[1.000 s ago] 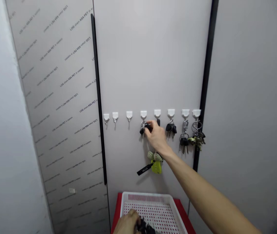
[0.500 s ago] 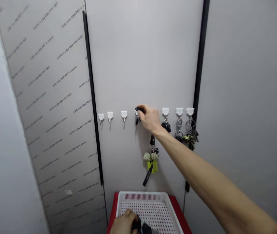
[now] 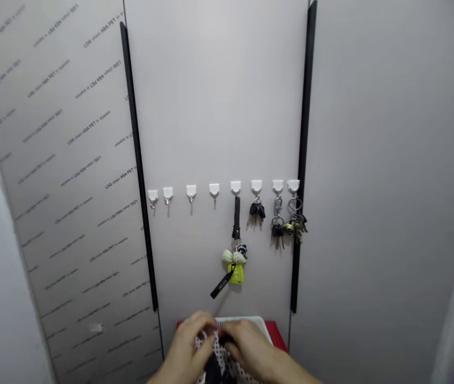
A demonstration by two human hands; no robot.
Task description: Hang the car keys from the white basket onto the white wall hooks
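Both hands are low over the white basket (image 3: 259, 322). My left hand (image 3: 190, 346) has its fingers curled round something dark, which hangs below them, blurred. Beside it, my right hand (image 3: 248, 344) is closed, its fingertips hiding what they pinch. On the panel hangs a row of white hooks. A black strap (image 3: 237, 213) with a yellow-green tag (image 3: 236, 274) hangs from a middle hook (image 3: 235, 186). To its right are black-headed keys (image 3: 256, 210), another key bunch (image 3: 277, 230) and a brass-coloured bunch (image 3: 296, 226).
The basket stands on a red surface (image 3: 277, 336) against the panel. Long black vertical strips (image 3: 141, 170) edge the panel on both sides. Several left-hand hooks (image 3: 191, 190) carry nothing. Printed film covers the left panel (image 3: 70, 213).
My right hand has come down from the hooks to beside my left hand, taking the dark item from the fourth hook with it. The view has shifted slightly.
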